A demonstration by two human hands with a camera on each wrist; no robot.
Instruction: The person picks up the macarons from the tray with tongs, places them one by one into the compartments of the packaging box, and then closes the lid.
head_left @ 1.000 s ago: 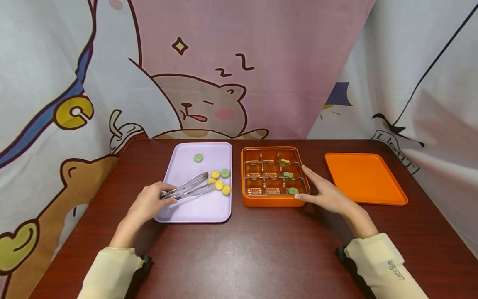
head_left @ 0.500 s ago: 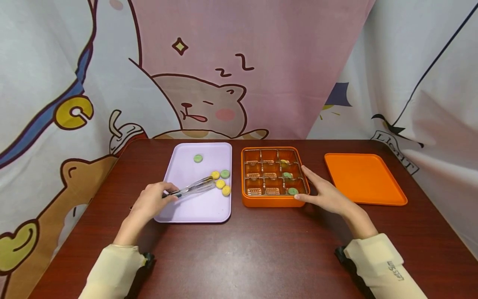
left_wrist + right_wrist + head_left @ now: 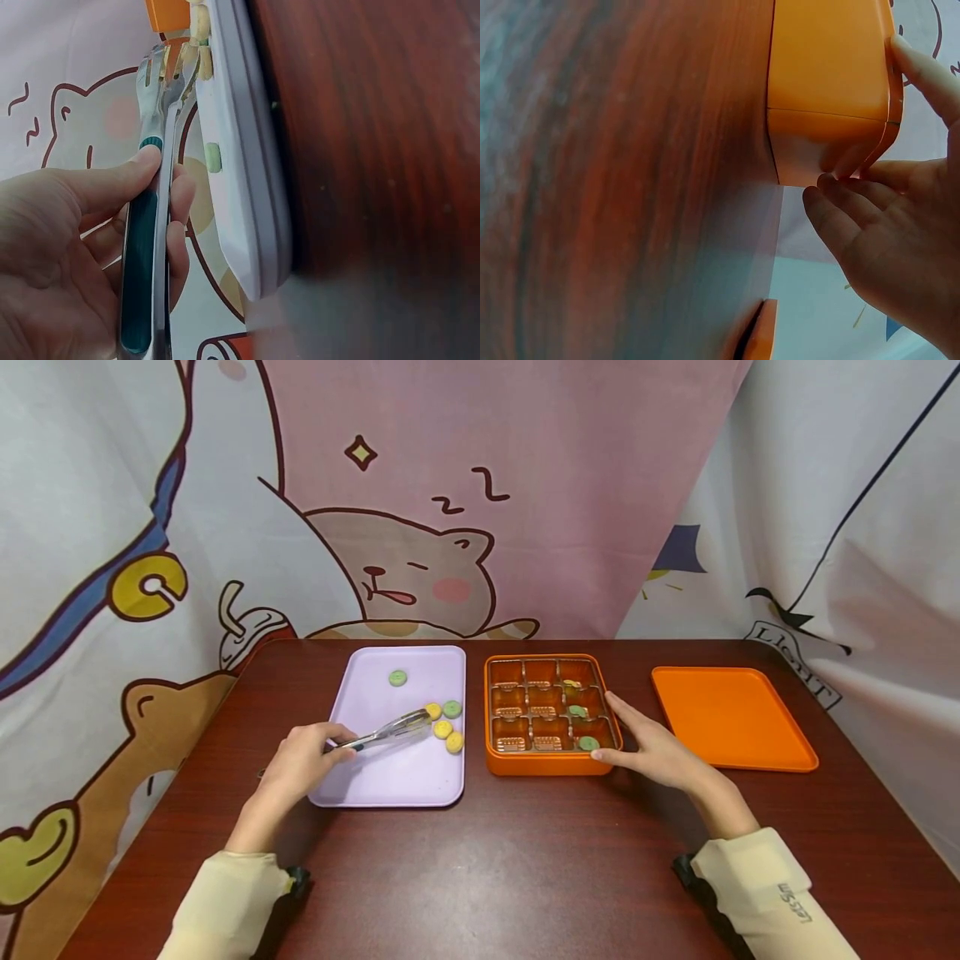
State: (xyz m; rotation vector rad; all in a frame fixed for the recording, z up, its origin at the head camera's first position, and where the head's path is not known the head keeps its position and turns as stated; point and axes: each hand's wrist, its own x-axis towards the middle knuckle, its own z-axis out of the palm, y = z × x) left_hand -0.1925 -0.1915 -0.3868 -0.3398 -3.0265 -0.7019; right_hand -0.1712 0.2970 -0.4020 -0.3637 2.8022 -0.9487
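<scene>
My left hand (image 3: 306,758) holds metal tongs (image 3: 386,731), thumb on a teal handle in the left wrist view. The tong arms are squeezed close together, with their tips over the yellow discs (image 3: 443,729) at the right of the lilac tray (image 3: 390,781). I cannot tell whether a disc sits between the tips. Two green discs (image 3: 398,678) also lie on the tray. My right hand (image 3: 660,747) rests on the near right corner of an orange box (image 3: 551,764), thumb at the front rim and straight fingers along the right side.
The box has a clear divided insert (image 3: 546,693); its right column holds one yellow and two green discs. An orange lid (image 3: 735,718) lies flat to the right on the dark wooden table (image 3: 480,877). A printed curtain (image 3: 562,502) hangs behind.
The tongs have closed from spread arms to nearly together, and the leftmost yellow disc is no longer visible. One yellow disc has shifted slightly. My right hand and the box stay put.
</scene>
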